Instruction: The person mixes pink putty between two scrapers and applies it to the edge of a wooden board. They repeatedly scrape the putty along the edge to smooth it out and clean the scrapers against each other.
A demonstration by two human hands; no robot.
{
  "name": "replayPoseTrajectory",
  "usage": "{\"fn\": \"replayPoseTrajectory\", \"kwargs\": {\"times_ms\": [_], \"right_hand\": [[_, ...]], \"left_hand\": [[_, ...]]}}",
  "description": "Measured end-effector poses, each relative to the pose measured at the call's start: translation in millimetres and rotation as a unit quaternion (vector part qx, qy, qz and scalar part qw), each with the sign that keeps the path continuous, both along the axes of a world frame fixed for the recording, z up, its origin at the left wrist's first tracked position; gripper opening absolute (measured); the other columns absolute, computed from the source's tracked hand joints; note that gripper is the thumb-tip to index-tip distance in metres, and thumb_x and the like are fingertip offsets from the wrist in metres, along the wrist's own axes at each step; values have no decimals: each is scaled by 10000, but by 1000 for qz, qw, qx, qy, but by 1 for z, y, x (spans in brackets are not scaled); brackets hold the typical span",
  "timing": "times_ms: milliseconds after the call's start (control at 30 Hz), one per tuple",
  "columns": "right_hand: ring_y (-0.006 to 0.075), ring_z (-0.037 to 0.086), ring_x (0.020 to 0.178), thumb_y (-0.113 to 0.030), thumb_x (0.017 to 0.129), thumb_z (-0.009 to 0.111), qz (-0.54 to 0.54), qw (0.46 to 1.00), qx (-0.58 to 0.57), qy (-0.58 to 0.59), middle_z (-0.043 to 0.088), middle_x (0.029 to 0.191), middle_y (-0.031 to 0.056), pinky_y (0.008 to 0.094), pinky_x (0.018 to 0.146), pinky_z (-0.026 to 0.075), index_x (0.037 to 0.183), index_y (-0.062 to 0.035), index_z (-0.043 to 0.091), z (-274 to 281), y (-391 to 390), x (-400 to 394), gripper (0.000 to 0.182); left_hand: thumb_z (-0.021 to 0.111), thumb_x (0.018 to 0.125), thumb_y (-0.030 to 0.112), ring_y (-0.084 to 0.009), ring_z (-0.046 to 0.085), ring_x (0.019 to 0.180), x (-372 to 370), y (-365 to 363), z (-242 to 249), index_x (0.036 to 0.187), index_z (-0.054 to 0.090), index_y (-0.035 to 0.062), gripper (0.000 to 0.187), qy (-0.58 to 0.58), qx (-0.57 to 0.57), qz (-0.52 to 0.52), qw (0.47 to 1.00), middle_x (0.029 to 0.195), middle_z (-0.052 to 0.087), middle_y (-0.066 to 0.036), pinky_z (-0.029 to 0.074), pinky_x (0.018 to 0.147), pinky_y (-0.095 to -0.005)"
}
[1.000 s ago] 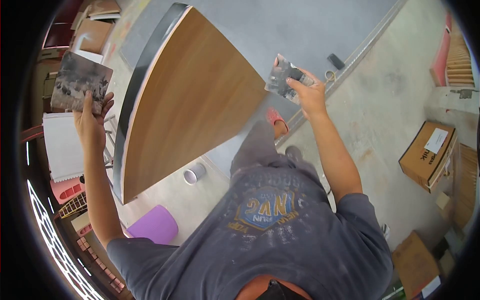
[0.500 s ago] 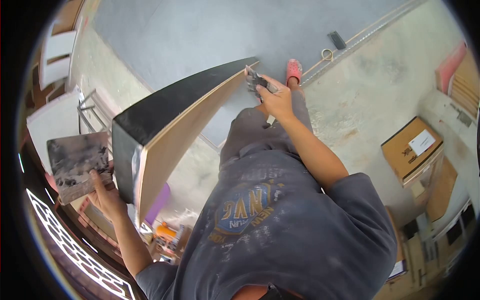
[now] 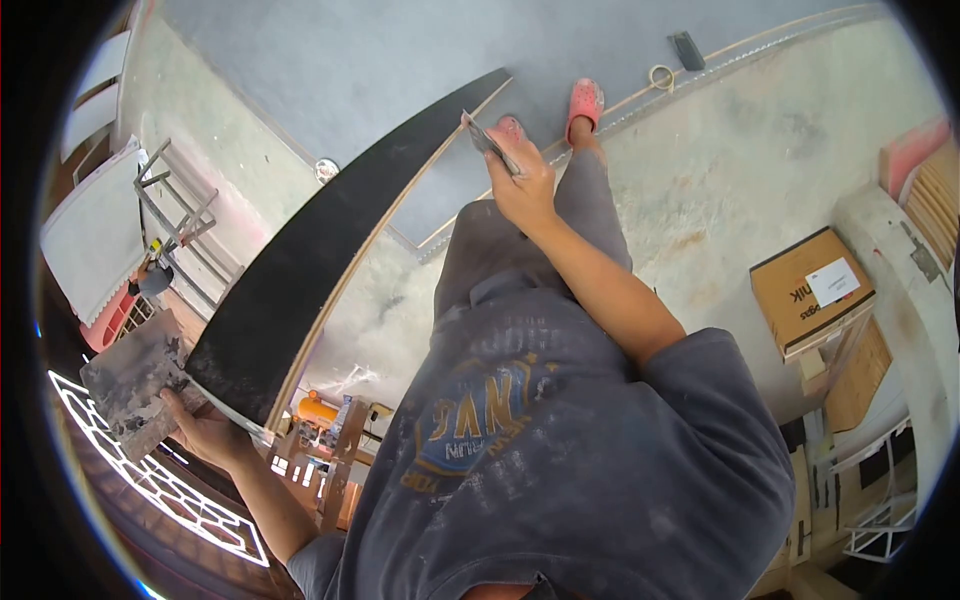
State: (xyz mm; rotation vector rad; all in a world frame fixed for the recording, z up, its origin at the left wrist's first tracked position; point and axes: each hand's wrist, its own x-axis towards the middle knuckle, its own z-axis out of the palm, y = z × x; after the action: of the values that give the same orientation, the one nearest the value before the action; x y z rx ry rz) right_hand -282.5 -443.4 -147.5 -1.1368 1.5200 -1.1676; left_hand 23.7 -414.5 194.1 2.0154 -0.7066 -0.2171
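Note:
A long curved black panel with a bare plywood edge stretches diagonally away from me, its near end by my left hand. That hand grips a flat square plate smeared with dark putty, thumb on top, beneath the panel's near corner. My right hand is closed around a thin putty knife, whose blade points toward the panel's far end and overlaps its plywood edge in this view.
Pink clogs are on my feet on the grey floor. Beyond them lie a tape roll and a dark block. A cardboard box stands at right, a metal stand at left. An orange tool shows below the panel.
The panel has turned so that its broad black face shows more and its plywood face is mostly out of sight. My right hand with the putty knife has shifted left; the plate has tilted and lowered.

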Motion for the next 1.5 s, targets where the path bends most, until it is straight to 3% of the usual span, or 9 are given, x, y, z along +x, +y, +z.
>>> {"fn": "replayPoseTrajectory", "kwargs": {"times_ms": [267,400,567,700,867,1000,1100,1267,1500], "right_hand": [[263,605,826,36,744,632,25,996,-64,56,673,967,114,331,731,476,1056,-51,661,-1,9,20,325],[258,608,844,53,729,618,107,989,-47,88,675,966,118,311,729,477,1039,-65,676,18,11,-4,336],[307,615,786,-11,707,550,157,976,134,71,667,930,155,349,698,487,993,-102,704,31,-25,-40,338],[364,614,814,-63,669,516,236,930,274,60,646,925,196,382,721,494,978,-155,715,19,-64,-42,379],[360,611,861,-91,653,499,275,918,274,78,654,942,174,380,784,495,961,-188,722,9,-85,-33,393],[362,606,881,-99,649,493,297,906,281,105,658,947,159,389,798,495,949,-189,725,13,-91,-29,390],[215,596,603,-74,666,543,306,924,216,81,658,724,134,318,586,477,987,-117,717,7,-89,-31,368],[232,610,633,-39,666,563,313,928,201,22,653,722,133,328,589,479,990,-110,715,12,-83,-34,364],[236,584,774,-22,688,603,334,933,132,36,628,799,99,332,678,474,977,-145,722,43,-76,-44,336]], "left_hand": [[538,926,279,-212,630,920,20,10,4,1071,564,-96,402,-82,94,-5,992,1057,612,-184,554,766,-315],[459,961,308,-196,630,908,0,-1,6,1090,570,-125,466,2,93,30,995,1079,609,-175,546,750,-302],[461,942,147,-245,585,1073,37,25,10,1287,505,17,371,-199,181,-101,958,1219,588,-138,437,940,-317],[479,925,88,-246,542,1151,50,32,12,1323,476,42,400,-185,183,-139,955,1266,559,-136,403,975,-310],[510,916,112,-242,538,1156,42,32,10,1319,472,16,416,-301,238,-131,914,1284,538,-163,405,970,-302],[512,921,174,-239,513,1188,28,24,8,1329,454,11,444,-229,219,-64,946,1320,508,-157,369,1013,-304],[451,945,259,-229,468,1241,28,22,8,1357,417,21,477,-183,215,-49,958,1353,485,-118,284,1075,-299],[374,951,368,-202,414,1293,46,28,10,1390,376,42,547,-193,231,-66,951,1377,471,-64,184,1120,-315],[437,916,371,-215,463,1252,23,22,6,1346,435,8,562,-176,207,-34,962,1354,486,-120,243,1094,-338]]}}
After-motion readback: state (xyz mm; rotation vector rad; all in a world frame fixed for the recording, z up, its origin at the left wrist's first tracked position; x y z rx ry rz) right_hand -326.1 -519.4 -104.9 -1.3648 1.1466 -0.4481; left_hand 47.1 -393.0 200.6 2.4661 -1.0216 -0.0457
